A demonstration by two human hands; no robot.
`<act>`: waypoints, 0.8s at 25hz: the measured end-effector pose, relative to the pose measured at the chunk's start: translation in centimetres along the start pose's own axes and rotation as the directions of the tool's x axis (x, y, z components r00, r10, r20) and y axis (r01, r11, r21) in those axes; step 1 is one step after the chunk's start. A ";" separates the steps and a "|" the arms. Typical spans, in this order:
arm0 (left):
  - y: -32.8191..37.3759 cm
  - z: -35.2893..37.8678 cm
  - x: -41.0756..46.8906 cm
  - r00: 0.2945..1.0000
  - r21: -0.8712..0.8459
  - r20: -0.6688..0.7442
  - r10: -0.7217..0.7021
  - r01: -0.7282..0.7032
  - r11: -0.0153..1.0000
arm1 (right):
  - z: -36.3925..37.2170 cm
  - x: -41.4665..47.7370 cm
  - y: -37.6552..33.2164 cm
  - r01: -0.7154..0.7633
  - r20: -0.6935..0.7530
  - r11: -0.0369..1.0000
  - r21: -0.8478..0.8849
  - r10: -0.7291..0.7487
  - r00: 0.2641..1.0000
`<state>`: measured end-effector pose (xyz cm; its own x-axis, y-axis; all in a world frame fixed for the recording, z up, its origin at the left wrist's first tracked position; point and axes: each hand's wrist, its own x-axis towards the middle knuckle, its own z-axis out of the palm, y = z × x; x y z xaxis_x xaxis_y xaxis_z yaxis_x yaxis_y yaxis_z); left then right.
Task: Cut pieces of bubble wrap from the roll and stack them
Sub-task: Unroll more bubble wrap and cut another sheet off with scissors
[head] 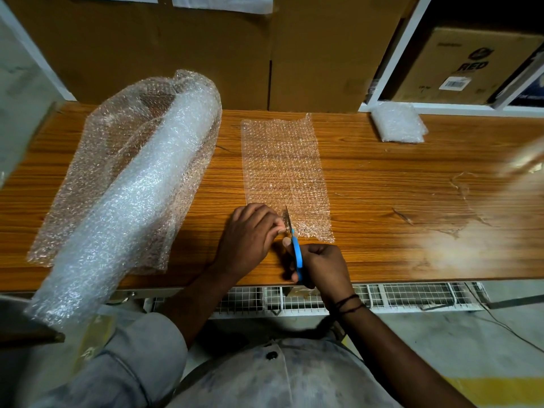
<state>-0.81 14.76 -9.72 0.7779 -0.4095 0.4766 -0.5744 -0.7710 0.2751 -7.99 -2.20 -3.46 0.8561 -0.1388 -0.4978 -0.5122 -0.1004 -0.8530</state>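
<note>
Right hand (319,267) closed round blue-handled scissors (295,247), blades entering near edge of bubble wrap strip (284,172). Left hand (250,237) pinched strip's near-left corner, fingers curled against wooden table (397,231). Strip lay flat, running away across table's middle. Bubble wrap roll (132,195) lay at left, partly unrolled, near end overhanging table edge. Far right, stack of cut pieces (397,123) beside shelf. Cardboard boxes (176,51) behind.

The word "RED" stands printed on a cardboard box (468,66), far beyond the fingers (276,222), up right. Its barcode label (457,83) is too small to read.
</note>
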 end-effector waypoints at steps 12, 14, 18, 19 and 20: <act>-0.1 0.1 -0.1 0.999 -0.004 0.045 -0.009 0.010 1.000 | -0.1 2.3 -1.5 -0.029 0.021 0.999 -0.029 0.029 0.999; -0.1 0.1 -0.1 0.998 -0.004 0.055 -0.005 0.005 1.000 | 0.1 2.5 -1.8 -0.012 0.003 1.000 -0.009 0.012 1.000; -0.2 0.2 -0.1 0.998 -0.005 0.067 -0.011 0.011 1.000 | 0.4 3.5 -2.0 0.017 -0.022 1.000 -0.014 -0.018 1.000; -0.2 0.2 -0.1 0.998 -0.006 0.066 -0.011 0.011 1.000 | 0.4 3.7 -2.1 0.022 -0.025 0.999 -0.032 -0.023 0.999; -0.1 0.1 -0.1 0.998 -0.006 0.066 -0.009 0.010 1.000 | 0.3 3.9 -2.1 0.025 -0.032 0.999 -0.042 -0.026 0.999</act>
<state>-0.76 14.83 -9.93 0.7981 -0.4336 0.4183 -0.5685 -0.7719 0.2846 -3.51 -2.22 -3.65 0.8666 -0.1676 -0.4699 -0.4932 -0.1452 -0.8577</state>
